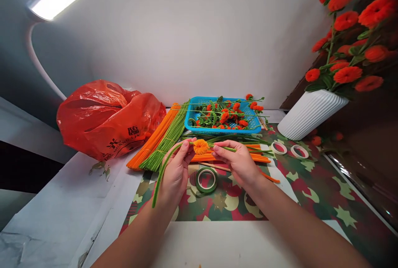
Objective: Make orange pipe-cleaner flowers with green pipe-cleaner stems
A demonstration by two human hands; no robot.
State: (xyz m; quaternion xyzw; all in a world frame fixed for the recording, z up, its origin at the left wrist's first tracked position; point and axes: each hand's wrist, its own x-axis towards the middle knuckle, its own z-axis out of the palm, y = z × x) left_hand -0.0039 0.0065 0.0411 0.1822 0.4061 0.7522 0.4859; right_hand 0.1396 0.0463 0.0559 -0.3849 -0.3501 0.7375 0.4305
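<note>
A small orange pipe-cleaner flower (200, 147) is held up between my two hands. My left hand (178, 167) is closed in a pinch at the flower's left side, gripping a green pipe cleaner (159, 180) whose long end arches over the hand and hangs down. On the other side, my right hand (239, 161) pinches a green length just right of the flower. Whether this is the same pipe cleaner running through the flower is hard to see. Below the hands, a roll of dark green tape (197, 182) lies on the patterned mat (231, 210).
Behind are bundles of orange pipe cleaners (155, 134) and green pipe cleaners (166, 139), beside a blue basket (222, 130) of orange flowers. A red plastic bag (102, 119) sits left. At right stand two white tape rolls (299, 152) and a white vase (311, 114) of flowers.
</note>
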